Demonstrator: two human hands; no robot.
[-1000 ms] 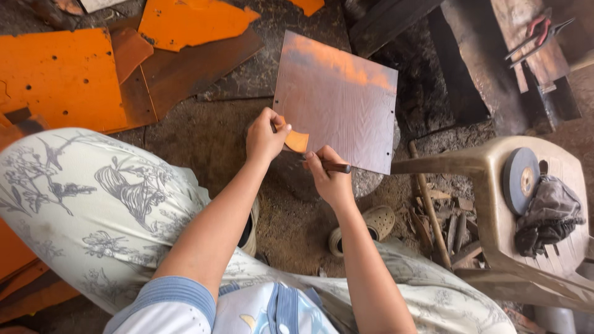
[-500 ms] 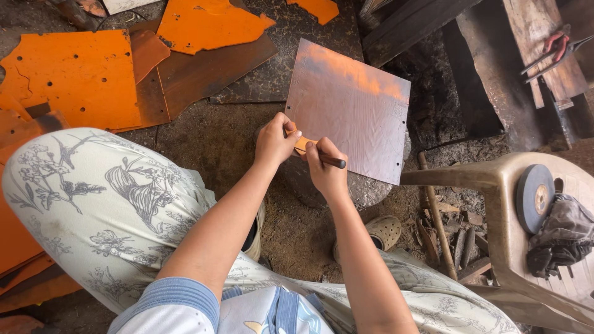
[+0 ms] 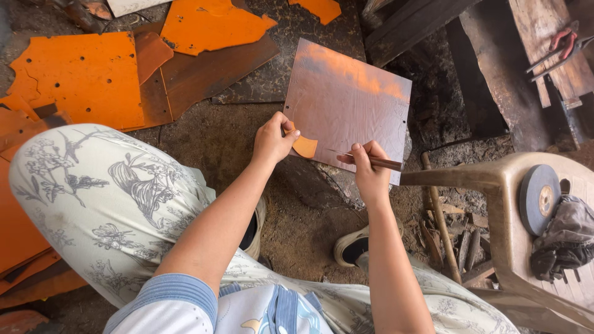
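Note:
A square copper-coloured metal sheet (image 3: 352, 102) lies on a dark block on the ground in front of me. My left hand (image 3: 272, 137) presses a small orange curved template piece (image 3: 305, 147) against the sheet's near left corner. A thin metal scriber (image 3: 371, 161) is gripped in my right hand (image 3: 367, 168), with its tip on the sheet just right of the template.
Orange metal sheets with holes (image 3: 80, 77) and offcuts (image 3: 210, 25) lie at the left and top. A beige plastic chair (image 3: 513, 210) at the right carries a grinding disc (image 3: 539, 199) and a dark cloth (image 3: 566, 238). Red-handled pliers (image 3: 560, 46) rest on planks at top right. Rods (image 3: 442, 229) lie by my foot.
The view has shifted slightly. My right hand with the scriber has moved a little to the right along the sheet, away from the template. My left hand stays on the template.

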